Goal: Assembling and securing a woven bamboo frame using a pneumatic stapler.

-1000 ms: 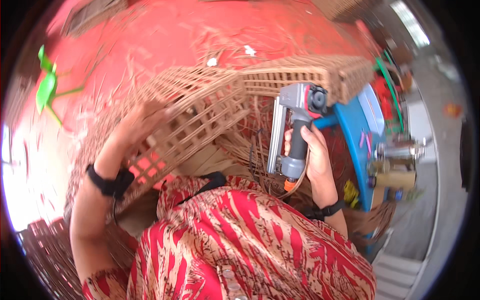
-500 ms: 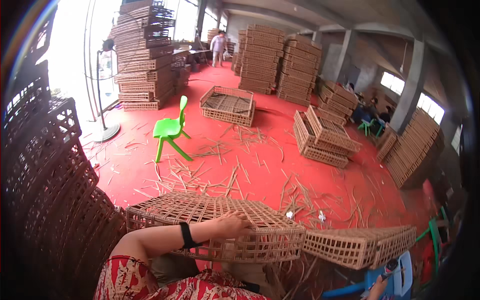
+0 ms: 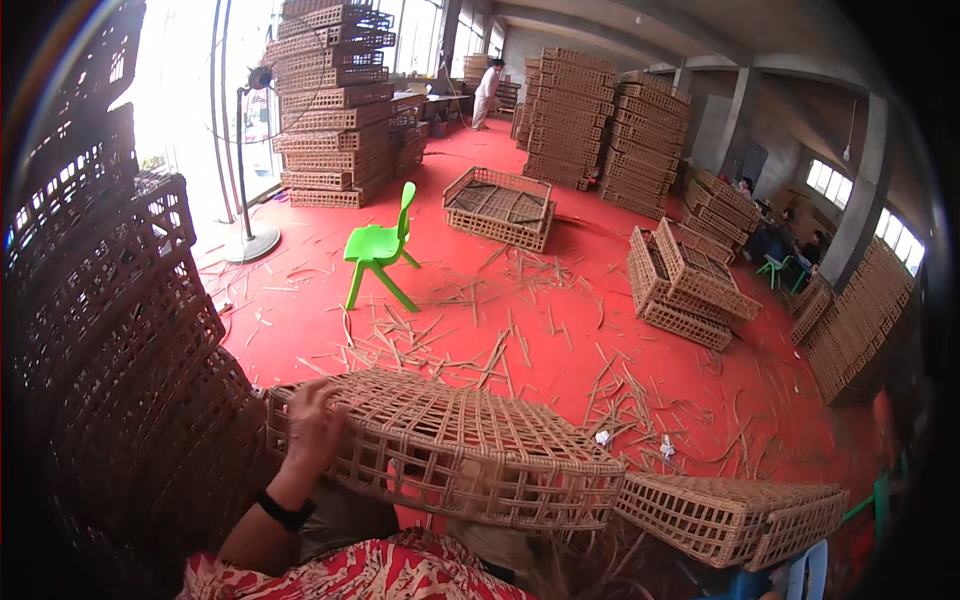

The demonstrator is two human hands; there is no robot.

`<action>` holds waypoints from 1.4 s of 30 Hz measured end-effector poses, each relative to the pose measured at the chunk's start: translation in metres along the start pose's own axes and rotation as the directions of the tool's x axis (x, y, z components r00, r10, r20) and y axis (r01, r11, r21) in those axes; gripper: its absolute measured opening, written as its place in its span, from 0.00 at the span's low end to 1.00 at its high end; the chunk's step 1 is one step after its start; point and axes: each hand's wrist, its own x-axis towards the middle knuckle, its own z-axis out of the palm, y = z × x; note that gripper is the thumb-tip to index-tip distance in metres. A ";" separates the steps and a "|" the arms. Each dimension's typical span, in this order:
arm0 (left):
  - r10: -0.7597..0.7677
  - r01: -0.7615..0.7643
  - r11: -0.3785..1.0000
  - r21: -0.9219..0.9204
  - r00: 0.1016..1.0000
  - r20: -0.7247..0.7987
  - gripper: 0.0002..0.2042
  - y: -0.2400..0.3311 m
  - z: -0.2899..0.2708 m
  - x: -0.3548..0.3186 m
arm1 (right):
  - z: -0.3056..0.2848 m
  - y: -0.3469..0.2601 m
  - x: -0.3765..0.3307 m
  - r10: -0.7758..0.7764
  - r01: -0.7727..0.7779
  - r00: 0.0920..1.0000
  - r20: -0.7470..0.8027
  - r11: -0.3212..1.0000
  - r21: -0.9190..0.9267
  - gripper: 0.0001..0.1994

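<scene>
Head view, as I see it from the floor: one left hand (image 3: 315, 432), black band at the wrist, held at the left end of a woven basket (image 3: 480, 465), fingers raised and slightly parted; whether they pinch the weave, I cannot tell; right hand out of sight, its grip likewise untold; the basket, brown and openwork, directly before the person; a second basket (image 3: 730, 512), just beside it to the right; one green chair (image 3: 375, 243), beyond, on red flooring (image 3: 600, 310); loose strips (image 3: 490, 362), scattered between.
</scene>
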 end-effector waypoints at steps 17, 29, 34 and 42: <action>-0.256 0.270 0.936 -0.226 0.962 0.093 0.19 -0.157 -0.026 -0.095 | 0.039 -0.031 0.018 -0.118 0.035 0.973 0.198 0.925 0.379 0.22; -0.564 0.414 0.688 -0.596 0.822 -0.081 0.17 -0.070 0.020 -0.032 | 0.159 -0.090 -0.006 -0.156 -0.184 0.823 0.546 0.836 0.517 0.16; -0.536 0.346 0.645 -0.681 0.840 -0.081 0.17 -0.046 0.031 0.044 | 0.179 -0.112 -0.081 -0.072 -0.276 0.835 0.546 0.803 0.528 0.18; -0.503 0.387 0.733 -0.559 0.862 -0.062 0.25 -0.072 0.047 0.054 | 0.306 -0.116 -0.183 -0.128 -0.559 0.299 0.945 0.779 0.283 0.20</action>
